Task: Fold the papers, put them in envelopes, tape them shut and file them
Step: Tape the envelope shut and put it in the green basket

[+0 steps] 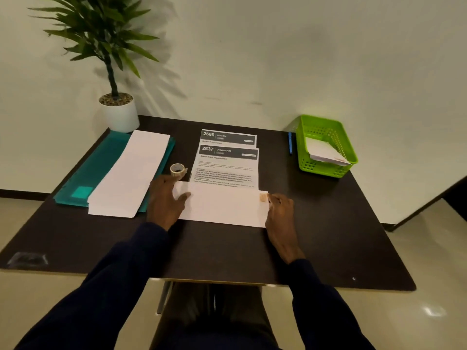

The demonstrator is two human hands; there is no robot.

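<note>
Fingers (183, 197) of the left hand (165, 200) lie spread flat on a long white paper envelope (222, 205) at the middle of the dark matte surface (328, 236); the right hand (280, 210) pinches its taped end. Printed paper sheets (227, 168) lie just behind, beside a small tape roll (177, 169).

My two arms reach forward from the bottom of the view, both in dark long sleeves that end at the wrists. My left hand (165, 200) lies palm down, fingers spread and pointing forward and to the right, flat and pressing rather than gripping. My right hand (280, 210) is turned on its side, thumb side up, with the fingers (274, 198) curled inward in a light pinch toward the left. The hands are well apart, roughly level with each other.
</note>
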